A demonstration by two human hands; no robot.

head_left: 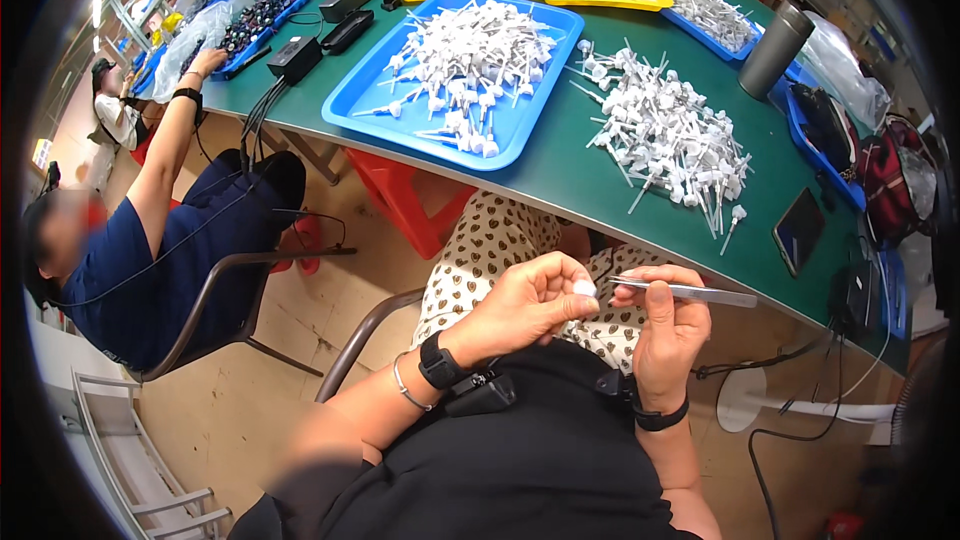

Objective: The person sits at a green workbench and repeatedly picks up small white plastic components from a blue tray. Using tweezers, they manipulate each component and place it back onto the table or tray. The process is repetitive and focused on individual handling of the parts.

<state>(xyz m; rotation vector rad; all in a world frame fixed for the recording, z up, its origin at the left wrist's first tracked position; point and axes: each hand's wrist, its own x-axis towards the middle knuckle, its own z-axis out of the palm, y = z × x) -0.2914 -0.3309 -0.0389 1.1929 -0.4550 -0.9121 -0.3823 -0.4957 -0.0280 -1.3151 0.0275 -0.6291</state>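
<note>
Over my lap, my left hand (530,302) pinches a small white part (585,289) between thumb and fingers; most of it is hidden by them. Beside it, my right hand (670,335) grips metal tweezers (715,295), whose tips point left toward that part. Whether the tips touch it, I cannot tell. In front of me on the green table, a blue tray (362,90) holds a heap of white-headed parts with thin stems (475,55). To its right, a loose pile of similar parts (670,130) lies directly on the tabletop.
Yellow trays (655,0) and a smaller blue tray (735,52) of parts stand farther back. A grey bottle (777,50) and a phone (799,231) are at the right. Black boxes with cables (296,60) lie left. Another person (130,270) sits at my left, reaching into a tray.
</note>
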